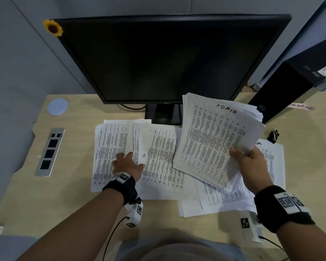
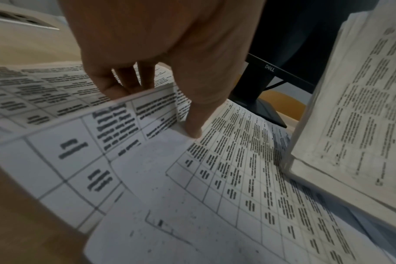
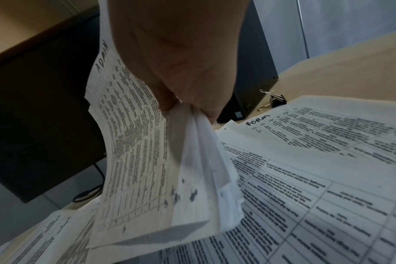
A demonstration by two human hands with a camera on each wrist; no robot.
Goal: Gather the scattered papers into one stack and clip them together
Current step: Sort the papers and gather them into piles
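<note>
While right hand point(image 1: 251, 166) grips stack point(image 1: 216, 140), left hand point(image 1: 127, 162) lifts sheet edge point(image 2: 133, 97)

Grey partition walls point(image 1: 17, 63), light wooden desk point(image 1: 73, 194), dark monitor point(image 1: 158, 59)

Head view looks down over the desk point(image 1: 299, 166); both wrist views sit close above the shared papers point(image 2: 237, 178)

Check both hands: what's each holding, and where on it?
Right hand grips the ADMIN sheaf by its near right edge. Left hand pinches the edge of a sheet still lying on the desk.
</note>
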